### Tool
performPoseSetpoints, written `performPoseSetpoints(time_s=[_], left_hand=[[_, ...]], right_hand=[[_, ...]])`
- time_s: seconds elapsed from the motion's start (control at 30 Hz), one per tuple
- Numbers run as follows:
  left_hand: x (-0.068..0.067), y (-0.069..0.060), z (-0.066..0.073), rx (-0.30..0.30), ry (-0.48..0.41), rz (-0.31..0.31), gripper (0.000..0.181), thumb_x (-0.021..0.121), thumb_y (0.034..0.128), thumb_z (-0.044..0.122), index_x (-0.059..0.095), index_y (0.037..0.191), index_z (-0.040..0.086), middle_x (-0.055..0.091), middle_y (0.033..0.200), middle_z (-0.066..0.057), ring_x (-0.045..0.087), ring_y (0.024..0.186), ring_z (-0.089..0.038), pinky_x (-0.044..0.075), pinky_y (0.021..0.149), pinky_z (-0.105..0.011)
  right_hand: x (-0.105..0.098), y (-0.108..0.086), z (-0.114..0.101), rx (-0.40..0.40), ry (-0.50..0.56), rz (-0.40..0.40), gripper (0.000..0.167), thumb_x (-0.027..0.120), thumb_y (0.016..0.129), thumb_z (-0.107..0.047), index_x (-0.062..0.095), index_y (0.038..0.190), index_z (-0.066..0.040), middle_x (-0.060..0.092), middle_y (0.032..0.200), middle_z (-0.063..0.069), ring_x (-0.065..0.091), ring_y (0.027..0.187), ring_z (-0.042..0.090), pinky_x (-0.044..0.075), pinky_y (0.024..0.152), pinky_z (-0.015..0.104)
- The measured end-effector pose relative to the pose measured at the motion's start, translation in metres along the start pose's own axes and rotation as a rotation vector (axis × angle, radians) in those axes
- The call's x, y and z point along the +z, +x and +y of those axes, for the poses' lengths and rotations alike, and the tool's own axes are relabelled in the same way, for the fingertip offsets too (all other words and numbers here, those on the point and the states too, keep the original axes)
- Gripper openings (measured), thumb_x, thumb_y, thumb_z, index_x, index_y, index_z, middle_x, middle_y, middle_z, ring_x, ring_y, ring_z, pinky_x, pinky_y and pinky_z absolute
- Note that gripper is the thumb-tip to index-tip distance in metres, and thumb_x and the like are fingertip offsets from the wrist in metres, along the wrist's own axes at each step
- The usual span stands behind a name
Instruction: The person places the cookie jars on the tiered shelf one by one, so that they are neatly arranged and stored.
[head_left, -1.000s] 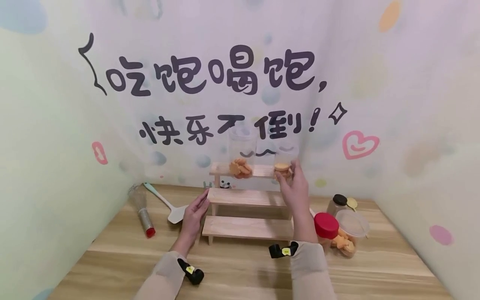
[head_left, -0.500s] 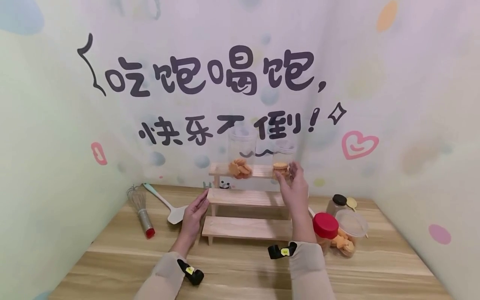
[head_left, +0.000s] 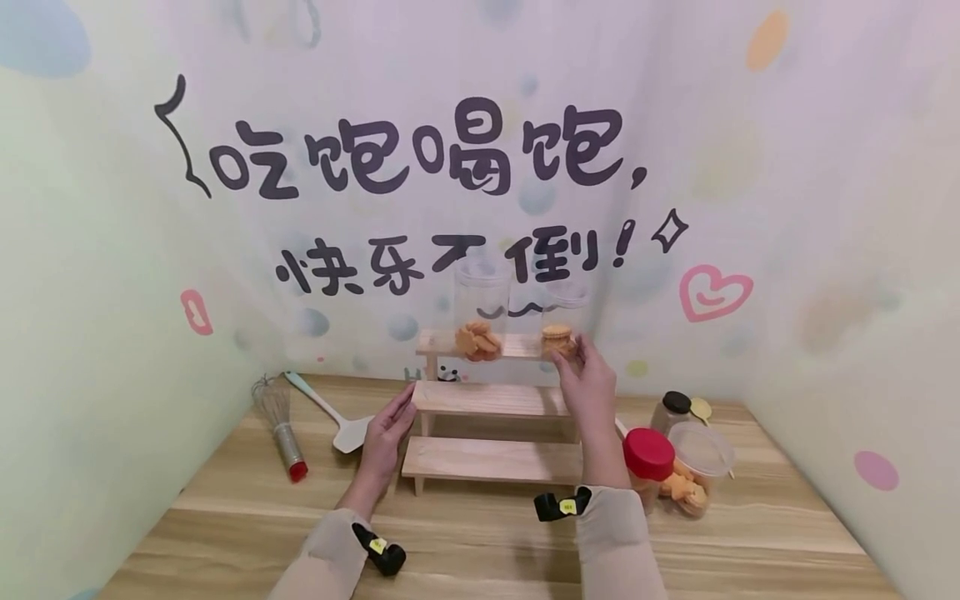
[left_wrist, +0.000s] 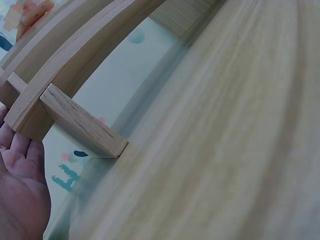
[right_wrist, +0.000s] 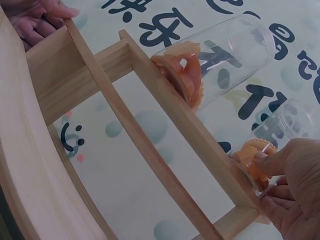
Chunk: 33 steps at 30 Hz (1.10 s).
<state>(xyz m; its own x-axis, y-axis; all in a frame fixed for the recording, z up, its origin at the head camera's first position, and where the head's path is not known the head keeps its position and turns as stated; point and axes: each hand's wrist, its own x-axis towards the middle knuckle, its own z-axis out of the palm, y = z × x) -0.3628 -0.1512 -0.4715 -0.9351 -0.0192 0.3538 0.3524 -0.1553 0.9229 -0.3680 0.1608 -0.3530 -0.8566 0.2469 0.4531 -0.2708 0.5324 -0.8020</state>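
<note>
A three-step wooden stand [head_left: 491, 398] rises in the middle of the table. On its top step a tall clear jar [head_left: 482, 296] with orange biscuits stands upright at the left. At that step's right end is a smaller clear jar [head_left: 564, 312], also holding biscuits. My right hand [head_left: 588, 383] pinches this small jar low down, thumb on the near side, as the right wrist view shows at the jar's base [right_wrist: 245, 175]. My left hand [head_left: 386, 437] rests its extended fingers against the left end of the middle step; in the left wrist view the palm [left_wrist: 22, 195] faces the wood.
Left of the stand lie a whisk [head_left: 282, 429] and a white spatula [head_left: 330, 417] with a pale green handle. To the right stand a red-lidded jar [head_left: 648, 454], a clear container [head_left: 693, 475] with biscuits, a black-capped jar [head_left: 671, 408] and a yellow spoon [head_left: 701, 410]. A printed cloth [head_left: 480, 50] hangs behind.
My right hand's fingers have slid slightly lower on the small jar, which sits a touch further left. The left hand keeps its place at the stand. The head view has tilted slightly.
</note>
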Motion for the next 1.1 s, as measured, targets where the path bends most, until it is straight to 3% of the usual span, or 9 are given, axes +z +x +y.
performPoseSetpoints(time_s=[0.37,0.63,0.8,0.9,1.1], left_hand=[[0.002,0.001,0.003,0.006,-0.015,-0.006,0.05,0.059,0.1033,0.022,0.048,0.149,0.005,0.045,0.154,-0.008,0.041,0.14,-0.016,0.039,0.106,-0.015],[0.004,-0.003,0.01,-0.014,-0.014,-0.013,0.048,0.056,0.1048,0.019,0.047,0.15,0.004,0.044,0.154,-0.008,0.042,0.139,-0.012,0.039,0.107,-0.015],[0.005,-0.004,0.009,-0.025,-0.028,-0.008,0.048,0.056,0.1046,0.018,0.047,0.149,0.004,0.044,0.154,-0.007,0.041,0.14,-0.014,0.038,0.108,-0.015],[0.003,-0.002,0.001,-0.008,-0.027,0.004,0.048,0.059,0.1035,0.021,0.049,0.148,0.006,0.046,0.153,-0.006,0.041,0.14,-0.015,0.039,0.107,-0.015],[0.002,-0.002,0.001,0.001,-0.009,0.002,0.05,0.06,0.1031,0.024,0.049,0.149,0.007,0.046,0.153,-0.007,0.041,0.141,-0.018,0.039,0.107,-0.015]], right_hand=[[-0.003,-0.001,-0.002,-0.048,-0.041,0.044,0.061,0.072,0.095,-0.021,0.049,0.145,0.005,0.056,0.14,0.025,0.058,0.126,0.035,0.047,0.107,0.043],[-0.006,-0.004,-0.004,-0.046,-0.078,0.002,0.066,0.068,0.098,-0.03,0.044,0.149,0.002,0.05,0.146,0.022,0.055,0.13,0.035,0.046,0.109,0.045],[-0.015,-0.006,-0.014,-0.057,-0.063,-0.003,0.067,0.066,0.098,-0.033,0.042,0.151,0.0,0.05,0.147,0.024,0.053,0.131,0.039,0.045,0.109,0.05],[-0.021,-0.007,-0.022,-0.077,-0.049,0.005,0.066,0.064,0.099,-0.037,0.043,0.151,-0.002,0.049,0.148,0.021,0.051,0.132,0.04,0.045,0.109,0.052],[-0.03,-0.011,-0.035,-0.123,-0.036,0.026,0.066,0.064,0.098,-0.042,0.046,0.15,-0.007,0.05,0.15,0.014,0.05,0.134,0.035,0.049,0.104,0.053]])
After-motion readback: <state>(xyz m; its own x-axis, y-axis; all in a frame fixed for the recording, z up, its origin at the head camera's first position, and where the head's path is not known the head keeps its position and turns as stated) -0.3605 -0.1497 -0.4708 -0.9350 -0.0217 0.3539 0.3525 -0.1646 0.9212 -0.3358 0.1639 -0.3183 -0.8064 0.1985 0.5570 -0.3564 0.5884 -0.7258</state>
